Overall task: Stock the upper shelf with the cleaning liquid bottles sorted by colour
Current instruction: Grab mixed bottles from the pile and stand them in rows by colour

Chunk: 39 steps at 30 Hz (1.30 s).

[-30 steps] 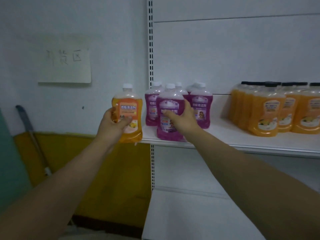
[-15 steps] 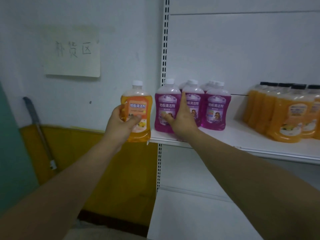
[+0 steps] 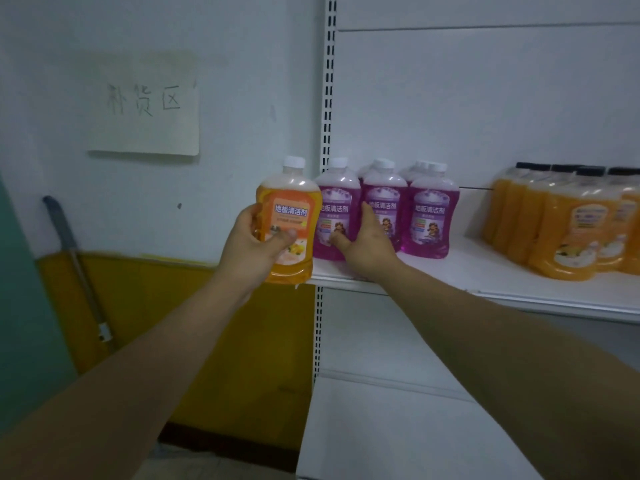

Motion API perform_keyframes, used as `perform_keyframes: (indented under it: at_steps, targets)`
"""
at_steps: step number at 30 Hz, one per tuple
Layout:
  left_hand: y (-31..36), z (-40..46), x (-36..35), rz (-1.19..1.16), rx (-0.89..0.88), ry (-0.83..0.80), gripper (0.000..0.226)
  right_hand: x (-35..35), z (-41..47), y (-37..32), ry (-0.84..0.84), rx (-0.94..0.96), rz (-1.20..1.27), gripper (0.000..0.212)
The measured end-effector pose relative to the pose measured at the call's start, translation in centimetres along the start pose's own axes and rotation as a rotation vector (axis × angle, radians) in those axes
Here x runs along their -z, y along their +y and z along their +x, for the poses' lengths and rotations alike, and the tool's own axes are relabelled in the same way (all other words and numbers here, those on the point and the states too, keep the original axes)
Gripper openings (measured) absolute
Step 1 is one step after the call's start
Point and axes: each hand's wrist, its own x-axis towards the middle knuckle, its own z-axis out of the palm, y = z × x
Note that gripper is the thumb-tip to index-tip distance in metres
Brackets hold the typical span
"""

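Note:
My left hand [image 3: 252,244] grips an orange bottle [image 3: 289,220] with a white cap, held upright just left of the upper shelf [image 3: 485,285]. Several purple bottles [image 3: 431,216] stand in a tight group at the shelf's left end. My right hand [image 3: 367,240] lies flat with straight fingers against the fronts of the two leftmost purple bottles [image 3: 336,202]. A group of orange bottles with black caps [image 3: 568,230] stands at the shelf's right.
A slotted shelf upright [image 3: 327,133] runs down beside the purple bottles. A lower white shelf [image 3: 398,427] sits below. A paper note [image 3: 145,105] hangs on the wall at left, and a mop handle [image 3: 76,265] leans there.
The purple bottle my right hand gripped at the shelf's front edge now stands back in line with the others. That hand has opened flat against the bottles. The view has swung left.

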Motion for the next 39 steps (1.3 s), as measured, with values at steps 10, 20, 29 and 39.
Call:
perform_keyframes:
  at_steps: [10,20,29,39]
  targets:
    - [2.5,-1.6,-8.7,-0.168,-0.055,-0.185,0.042,8.6,-6.9,1.8,-0.168,-0.055,-0.031,0.068]
    - [6.7,-8.8,-26.4,-0.287,-0.076,-0.421,0.052,24.3,-14.6,8.9,-0.060,-0.150,-0.066,0.047]
    - [11.7,-18.8,-46.4,-0.348,-0.086,-0.560,0.057,43.3,-22.2,18.1,0.057,-0.262,-0.180,0.047]
    - [13.4,-21.2,-58.7,-0.325,-0.061,-0.600,0.053,54.0,-22.0,25.1,0.066,-0.255,-0.309,0.056]
